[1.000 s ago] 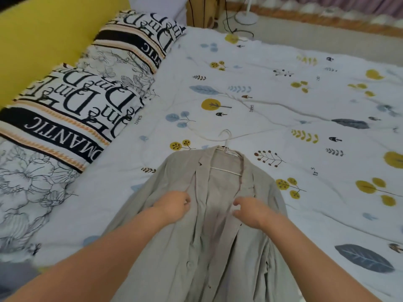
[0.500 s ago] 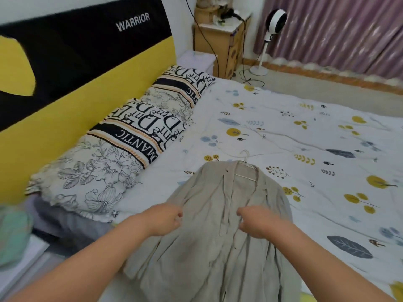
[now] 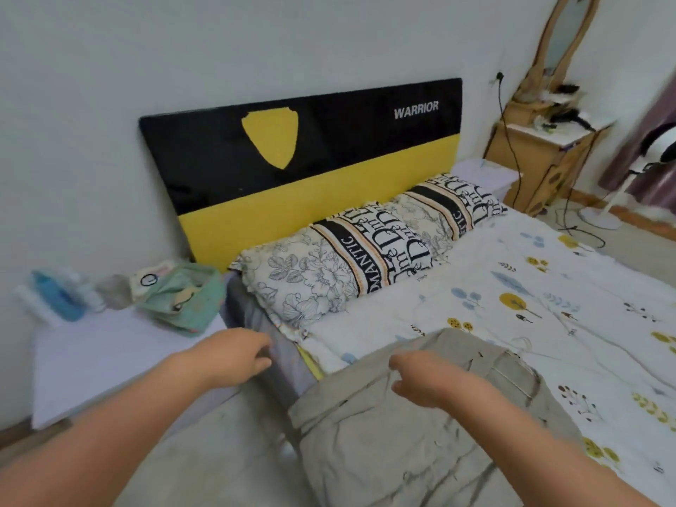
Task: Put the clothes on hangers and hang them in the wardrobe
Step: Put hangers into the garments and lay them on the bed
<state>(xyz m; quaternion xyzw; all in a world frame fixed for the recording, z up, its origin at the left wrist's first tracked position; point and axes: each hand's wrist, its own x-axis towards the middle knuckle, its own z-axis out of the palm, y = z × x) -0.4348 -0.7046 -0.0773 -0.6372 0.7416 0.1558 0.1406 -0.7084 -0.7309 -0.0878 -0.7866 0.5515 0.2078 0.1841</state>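
Observation:
A beige shirt (image 3: 402, 455) lies on the bed (image 3: 548, 272), its lower part hanging over the near edge. A white hanger (image 3: 521, 376) sits inside its collar, with the hook showing above it. My right hand (image 3: 435, 378) is on the shirt's upper front, and its curled fingers pinch a ridge of fabric. My left hand (image 3: 234, 356) hovers left of the shirt over the bed's corner, fingers loosely curled and holding nothing. No wardrobe is in view.
Two patterned pillows (image 3: 365, 258) lean against the black and yellow headboard (image 3: 292, 170). A white bedside stand (image 3: 109, 356) on the left carries a green bag (image 3: 183, 298). At the far right stand a wooden dresser (image 3: 541, 155) and a white fan (image 3: 603, 214) with cables.
My view has swung left and up toward the headboard. My left hand has let go of the shirt and moved left off it. My right hand stays on the fabric.

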